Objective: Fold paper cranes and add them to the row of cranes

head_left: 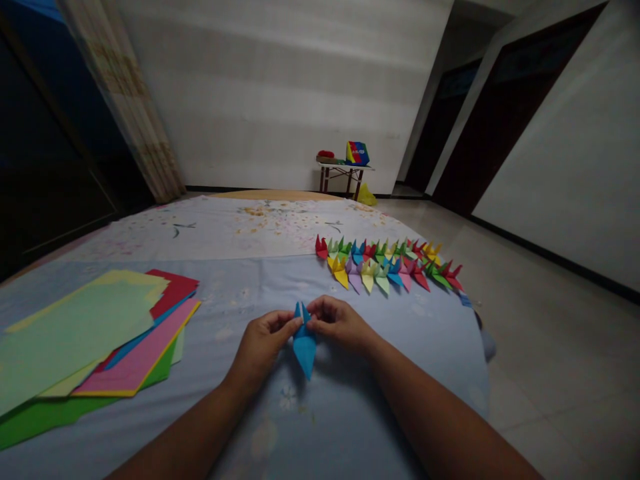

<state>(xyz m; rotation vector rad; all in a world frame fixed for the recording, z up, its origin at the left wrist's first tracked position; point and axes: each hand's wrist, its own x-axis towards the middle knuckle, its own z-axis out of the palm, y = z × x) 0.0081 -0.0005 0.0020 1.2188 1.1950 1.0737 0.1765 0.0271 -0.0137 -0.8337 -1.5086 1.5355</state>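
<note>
A blue folded paper piece [305, 348] is held between my two hands above the table, its wide point aimed toward me and two narrow points facing away. My left hand [263, 339] pinches its left edge between thumb and fingers. On the other side, my right hand [339, 322] pinches the right edge near the narrow points. Beyond my right hand stand finished paper cranes [367, 272] in two rows, in red, yellow, green, blue, purple and pink.
Coloured paper sheets [75, 327] lie in an overlapping pile at the left. A pale blue flowered tablecloth [240, 427] covers the near part of the round table. Against the far wall, a small stand [345, 168] carries a multicoloured bag [357, 153].
</note>
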